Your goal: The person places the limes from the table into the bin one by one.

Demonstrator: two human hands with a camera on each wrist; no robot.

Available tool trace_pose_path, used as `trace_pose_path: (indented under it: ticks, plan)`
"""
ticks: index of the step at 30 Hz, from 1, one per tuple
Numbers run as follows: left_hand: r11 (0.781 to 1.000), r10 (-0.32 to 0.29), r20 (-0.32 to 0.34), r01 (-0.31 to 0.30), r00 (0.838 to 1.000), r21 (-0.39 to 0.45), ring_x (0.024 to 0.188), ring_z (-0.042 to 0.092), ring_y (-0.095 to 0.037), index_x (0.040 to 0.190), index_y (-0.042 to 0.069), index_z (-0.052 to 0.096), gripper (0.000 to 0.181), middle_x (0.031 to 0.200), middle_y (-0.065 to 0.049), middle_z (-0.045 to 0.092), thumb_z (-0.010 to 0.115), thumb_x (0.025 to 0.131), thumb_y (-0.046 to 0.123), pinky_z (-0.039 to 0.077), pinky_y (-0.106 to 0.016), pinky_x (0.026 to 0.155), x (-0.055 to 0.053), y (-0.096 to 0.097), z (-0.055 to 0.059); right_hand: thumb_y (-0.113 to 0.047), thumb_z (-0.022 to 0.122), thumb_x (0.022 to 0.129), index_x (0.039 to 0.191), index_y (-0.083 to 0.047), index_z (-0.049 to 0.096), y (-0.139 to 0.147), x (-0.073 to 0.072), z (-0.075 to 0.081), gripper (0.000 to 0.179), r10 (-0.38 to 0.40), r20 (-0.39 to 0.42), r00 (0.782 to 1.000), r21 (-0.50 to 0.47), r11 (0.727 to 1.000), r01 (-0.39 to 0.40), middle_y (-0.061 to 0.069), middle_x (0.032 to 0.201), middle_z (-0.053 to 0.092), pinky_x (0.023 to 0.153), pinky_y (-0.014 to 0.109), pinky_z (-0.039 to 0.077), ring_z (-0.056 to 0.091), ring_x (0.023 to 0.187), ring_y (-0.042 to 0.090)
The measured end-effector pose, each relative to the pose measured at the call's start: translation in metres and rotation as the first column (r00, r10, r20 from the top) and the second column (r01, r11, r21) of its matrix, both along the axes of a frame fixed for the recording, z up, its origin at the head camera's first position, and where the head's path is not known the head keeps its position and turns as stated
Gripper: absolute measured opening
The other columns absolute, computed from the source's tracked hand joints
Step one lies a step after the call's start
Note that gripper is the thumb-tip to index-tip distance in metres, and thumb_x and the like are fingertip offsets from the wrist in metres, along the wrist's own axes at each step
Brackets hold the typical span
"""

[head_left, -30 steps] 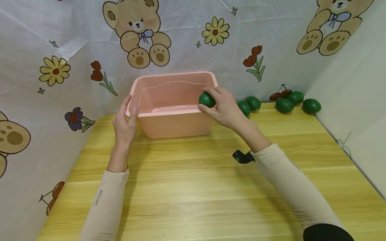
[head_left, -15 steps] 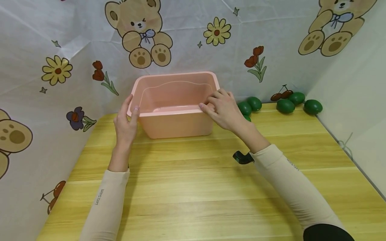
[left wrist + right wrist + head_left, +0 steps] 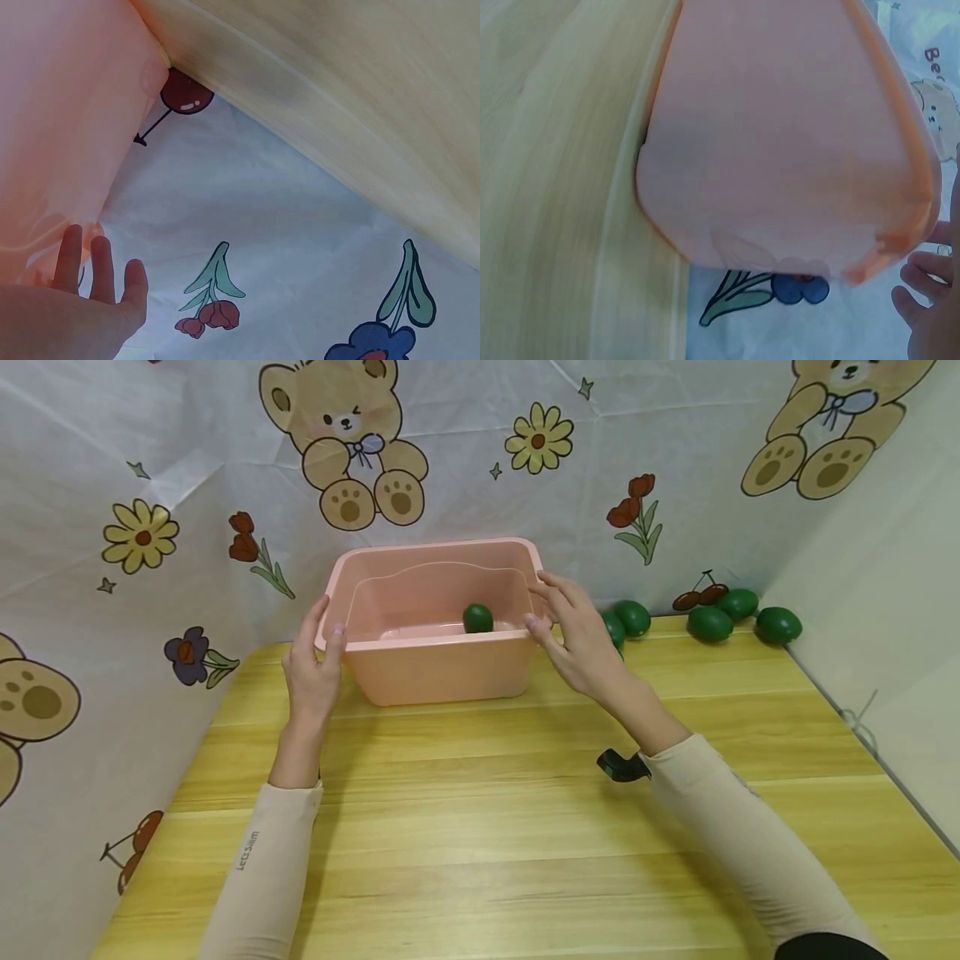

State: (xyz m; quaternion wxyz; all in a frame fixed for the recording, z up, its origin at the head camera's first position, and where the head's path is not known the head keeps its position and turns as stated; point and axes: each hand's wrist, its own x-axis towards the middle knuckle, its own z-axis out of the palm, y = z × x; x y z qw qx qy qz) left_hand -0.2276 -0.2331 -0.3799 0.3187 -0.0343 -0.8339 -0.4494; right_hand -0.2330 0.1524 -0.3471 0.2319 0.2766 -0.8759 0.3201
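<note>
Loading looked underway: left hand gripped pink tub; empty right hand, perhaps touching it, seemed due another green ball.

Your pink, smooth-walled tub stands upright on the bench, its left front corner pinched by your left hand, its right rim beside your right hand. Inside, toward the right, you have one glossy dark-green ball, partly hidden by the front wall. More green balls lie to the tub's right, three grouped farthest along.
</note>
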Motion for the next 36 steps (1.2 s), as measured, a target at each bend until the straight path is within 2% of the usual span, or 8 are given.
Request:
trace_pose_path:
  ticks: [8, 13, 17, 21, 26, 31, 36]
  plan:
    - [1.0, 0.005, -0.008, -0.005, 1.0, 0.003, 0.138, 0.059, -0.03, 0.153, 0.025, 0.058, 0.054, 0.154, 0.0, 0.059, 0.057, 0.102, 0.044, 0.046, -0.055, 0.115, 0.0, -0.001, -0.001, -0.058, 0.039, 0.109, 0.149, -0.002, 0.055, 0.038, -0.005, -0.018, 0.071, -0.077, 0.014, 0.997, -0.083, 0.994, 0.078, 0.021, 0.159, 0.049, 0.12, 0.063, 0.032, 0.041, 0.15, 0.04]
    - [1.0, 0.005, -0.01, -0.005, 1.0, -0.004, 0.139, 0.059, -0.03, 0.153, 0.023, 0.057, 0.054, 0.154, -0.002, 0.059, 0.056, 0.103, 0.044, 0.044, -0.054, 0.116, 0.0, 0.0, -0.001, -0.052, 0.044, 0.11, 0.15, -0.001, 0.053, 0.064, -0.008, -0.029, 0.066, -0.12, 0.074, 0.99, -0.077, 0.989, 0.125, 0.023, 0.158, 0.049, 0.122, 0.064, 0.028, 0.039, 0.149, 0.043]
    - [1.0, 0.001, -0.008, -0.001, 1.0, 0.001, 0.139, 0.058, -0.029, 0.153, 0.023, 0.057, 0.055, 0.154, -0.001, 0.059, 0.055, 0.103, 0.046, 0.044, -0.054, 0.117, 0.0, 0.002, -0.002, -0.044, 0.049, 0.11, 0.151, 0.0, 0.051, 0.081, -0.009, -0.036, 0.06, -0.146, 0.134, 0.98, -0.055, 0.986, 0.154, 0.025, 0.157, 0.048, 0.123, 0.064, 0.025, 0.038, 0.149, 0.046]
    - [1.0, -0.007, -0.016, 0.007, 1.0, 0.0, 0.139, 0.059, -0.029, 0.153, 0.024, 0.057, 0.052, 0.154, 0.0, 0.059, 0.057, 0.103, 0.04, 0.045, -0.054, 0.116, -0.001, 0.004, -0.001, -0.038, 0.053, 0.11, 0.15, 0.002, 0.051, 0.095, -0.006, -0.041, 0.057, -0.17, 0.154, 0.973, -0.035, 0.983, 0.178, 0.027, 0.154, 0.05, 0.121, 0.065, 0.027, 0.04, 0.145, 0.049]
    - [1.0, -0.005, 0.005, 0.005, 1.0, 0.004, 0.139, 0.059, -0.029, 0.154, 0.025, 0.056, 0.053, 0.155, -0.001, 0.059, 0.057, 0.103, 0.039, 0.045, -0.054, 0.116, -0.002, 0.004, -0.001, -0.036, 0.056, 0.108, 0.15, 0.004, 0.05, 0.108, -0.001, -0.047, 0.058, -0.21, 0.207, 0.955, 0.007, 0.977, 0.214, 0.03, 0.152, 0.05, 0.119, 0.068, 0.028, 0.04, 0.145, 0.052]
    - [1.0, 0.01, -0.013, -0.01, 1.0, 0.01, 0.136, 0.06, -0.03, 0.153, 0.023, 0.057, 0.056, 0.153, -0.003, 0.061, 0.055, 0.102, 0.046, 0.046, -0.055, 0.115, 0.0, 0.001, -0.001, -0.035, 0.063, 0.105, 0.149, 0.006, 0.05, 0.114, 0.001, -0.053, 0.061, -0.235, 0.262, 0.936, 0.089, 0.972, 0.219, 0.032, 0.148, 0.054, 0.117, 0.067, 0.032, 0.046, 0.14, 0.052]
    - [1.0, 0.0, -0.029, 0.0, 1.0, 0.0, 0.137, 0.06, -0.03, 0.153, 0.02, 0.057, 0.056, 0.153, -0.003, 0.061, 0.056, 0.102, 0.044, 0.047, -0.055, 0.114, -0.001, 0.001, -0.002, -0.034, 0.074, 0.097, 0.149, 0.006, 0.049, 0.115, 0.001, -0.062, 0.07, -0.248, 0.303, 0.92, 0.188, 0.962, 0.198, 0.031, 0.147, 0.056, 0.116, 0.066, 0.037, 0.05, 0.137, 0.05]
